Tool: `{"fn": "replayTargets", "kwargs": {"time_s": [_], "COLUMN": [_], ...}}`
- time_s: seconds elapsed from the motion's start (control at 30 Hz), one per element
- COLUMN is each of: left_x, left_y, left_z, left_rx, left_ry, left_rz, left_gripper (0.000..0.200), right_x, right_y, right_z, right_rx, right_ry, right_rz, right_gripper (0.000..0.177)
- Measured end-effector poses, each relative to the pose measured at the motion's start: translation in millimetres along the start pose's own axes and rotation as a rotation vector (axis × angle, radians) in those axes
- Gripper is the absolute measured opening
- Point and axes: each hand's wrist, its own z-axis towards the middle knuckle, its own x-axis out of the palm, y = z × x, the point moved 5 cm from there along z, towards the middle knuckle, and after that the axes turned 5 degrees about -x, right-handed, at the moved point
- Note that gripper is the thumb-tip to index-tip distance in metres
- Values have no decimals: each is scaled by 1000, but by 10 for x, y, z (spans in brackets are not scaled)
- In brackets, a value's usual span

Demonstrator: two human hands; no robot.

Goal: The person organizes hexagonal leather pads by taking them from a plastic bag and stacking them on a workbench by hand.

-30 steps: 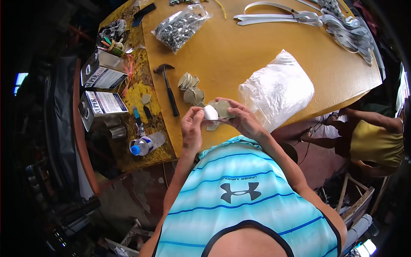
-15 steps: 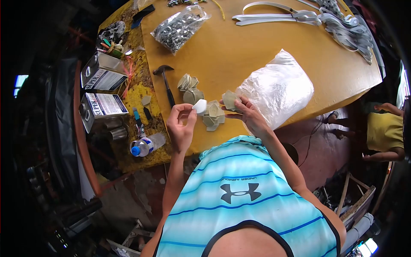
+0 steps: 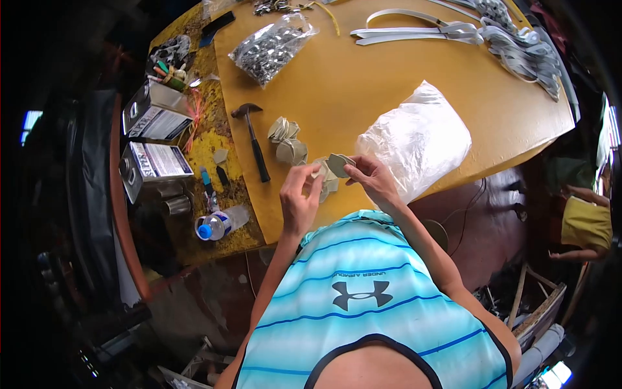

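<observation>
The yellow table carries a bulging clear plastic bag at its near edge, grey straps far right, a bag of small metal parts and a hammer. Two metal tins sit on the left. The right hand, just beside the plastic bag, has its grip pinched on a tan cut piece held above the table's near edge. The left hand is raised close by; whether its grip holds anything I cannot tell. A heap of like pieces lies near the hammer.
</observation>
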Motion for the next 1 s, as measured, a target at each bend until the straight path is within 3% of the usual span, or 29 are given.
{"fn": "replayTargets", "kwargs": {"time_s": [0.3,0.4,0.47,0.57,0.6,0.67,0.77,1.0], "left_x": [19,55,86,98,93,31,-135,-242], "left_y": [-31,-81,-180,-268,-286,-264,-301,-538], "left_z": [170,107,47,-75,-133,-261,-382,-379], "left_rx": [152,280,376,514,554,542,666,742], "left_ry": [23,-28,-17,3,15,40,-55,-128], "left_rz": [160,222,253,276,269,255,161,73], "left_gripper": [17,15,15,16,17,21,26,31], "right_x": [132,132,133,94,76,-58,-152,-127], "right_y": [-27,3,-139,-222,-193,-155,-103,-77], "right_z": [-3,-23,-42,-22,-10,-4,-6,38], "right_rx": [-51,64,195,221,218,243,166,128], "right_ry": [75,34,23,-35,-40,-252,-203,-151], "right_rz": [-21,111,504,680,684,706,676,635], "right_gripper": [30,29,29,34,34,40,44,44]}}
